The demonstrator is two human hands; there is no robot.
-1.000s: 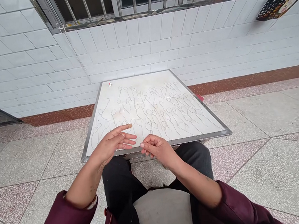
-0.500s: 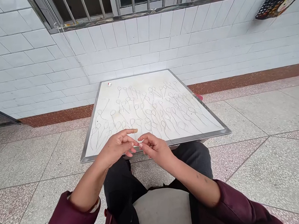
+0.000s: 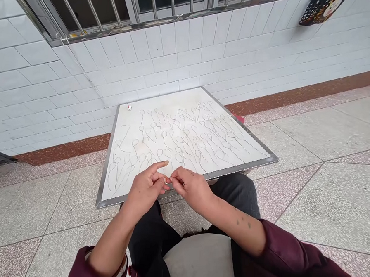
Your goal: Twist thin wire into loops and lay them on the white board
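as left hand and right hand meet, each grip pinched together over something too fine to identify, it's delicate fingertip work, calling for steadiness next, looped strands across the worktop.

Open air above loops, wall beyond tabletop

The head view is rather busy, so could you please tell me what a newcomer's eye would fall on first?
Probably the many thin looped strands with long tails, spread across the white table. Next, the left hand and right hand, fingertips close together at its near edge. Then the dark patterned item against the wall, upper right.
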